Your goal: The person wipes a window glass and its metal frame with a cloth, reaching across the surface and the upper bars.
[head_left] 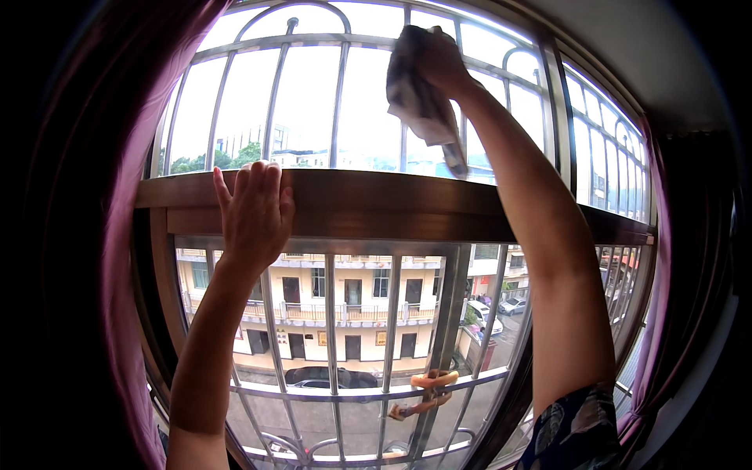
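My left hand (pixel 252 205) rests against the brown window crossbar (pixel 376 202), its fingertips hooked over the top edge and the little finger spread apart. High up, my right hand (pixel 443 61) grips a crumpled cloth (pixel 414 88) in front of the upper window pane (pixel 308 106). The cloth is patterned dark and pale and looks slightly blurred. One end of it hangs towards the crossbar. Below the bar sits the lower window pane (pixel 305 352).
Metal security bars (pixel 333 329) stand outside the glass. Mauve curtains hang at the left (pixel 126 282) and right (pixel 643 376). An orange-brown tie or strap (pixel 435 379) is around a bar low down. Beyond are a building (pixel 367 294) and parked cars (pixel 332 377).
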Motion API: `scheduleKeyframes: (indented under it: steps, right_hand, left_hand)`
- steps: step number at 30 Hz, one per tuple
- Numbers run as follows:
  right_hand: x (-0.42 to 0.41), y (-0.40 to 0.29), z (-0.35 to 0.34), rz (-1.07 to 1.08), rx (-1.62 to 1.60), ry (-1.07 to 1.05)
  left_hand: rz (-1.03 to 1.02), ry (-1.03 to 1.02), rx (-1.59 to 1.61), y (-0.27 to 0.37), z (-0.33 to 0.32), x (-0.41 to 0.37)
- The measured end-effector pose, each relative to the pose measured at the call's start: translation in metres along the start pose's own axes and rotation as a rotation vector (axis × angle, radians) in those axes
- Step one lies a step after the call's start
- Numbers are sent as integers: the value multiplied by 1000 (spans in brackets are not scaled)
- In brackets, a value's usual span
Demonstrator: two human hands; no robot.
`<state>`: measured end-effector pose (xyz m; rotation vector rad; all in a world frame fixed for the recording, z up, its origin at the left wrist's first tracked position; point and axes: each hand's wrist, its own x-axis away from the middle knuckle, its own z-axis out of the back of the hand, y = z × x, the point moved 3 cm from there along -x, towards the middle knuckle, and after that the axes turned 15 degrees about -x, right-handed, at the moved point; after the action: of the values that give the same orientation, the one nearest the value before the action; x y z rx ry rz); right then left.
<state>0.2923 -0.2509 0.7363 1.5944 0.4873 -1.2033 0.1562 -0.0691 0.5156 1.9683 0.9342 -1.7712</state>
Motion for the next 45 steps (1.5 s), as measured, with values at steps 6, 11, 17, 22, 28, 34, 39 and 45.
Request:
scheduleKeyframes:
  steps: [6,11,17,22,28,34,39,45]
  right_hand:
    - [-29,-32,-41,111,276,8]
    - [-5,58,4,140,291,43]
    - [68,150,81,-570,296,237]
    - [38,126,55,-601,261,202]
    - [-58,-28,-49,-94,-131,143]
    - [-97,-104,-116,-11,-101,101]
    - [-95,-37,-85,139,304,43]
    - [-39,160,16,-477,362,102]
  left_hand:
    - [0,-41,-1,0,-1,0]
    - [10,-55,26,3,3,-3]
    - [30,-30,39,5,1,-4]
    - [42,2,22,4,2,-6]
    - [27,-18,-26,-4,4,-5]
    - [21,52,-3,-1,0,-6]
    - [32,22,39,-1,1,-5]
    - [49,2,71,1,-1,-7]
